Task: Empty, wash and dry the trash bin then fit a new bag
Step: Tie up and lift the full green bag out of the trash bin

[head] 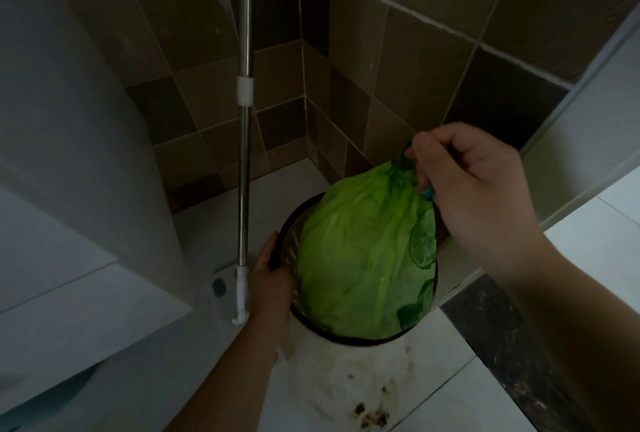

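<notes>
Fingers point(420, 151) around green bag point(360, 258) drawstring.

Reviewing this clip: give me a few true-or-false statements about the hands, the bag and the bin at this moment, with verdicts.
1. The right hand grips the gathered top of the green bag. True.
2. The left hand is on the mop handle. False: it holds the rim of the bin.
3. The bag lies on the floor beside the bin. False: its lower part is in the bin.
4. The bin's white outside shows brown stains. True.
</notes>
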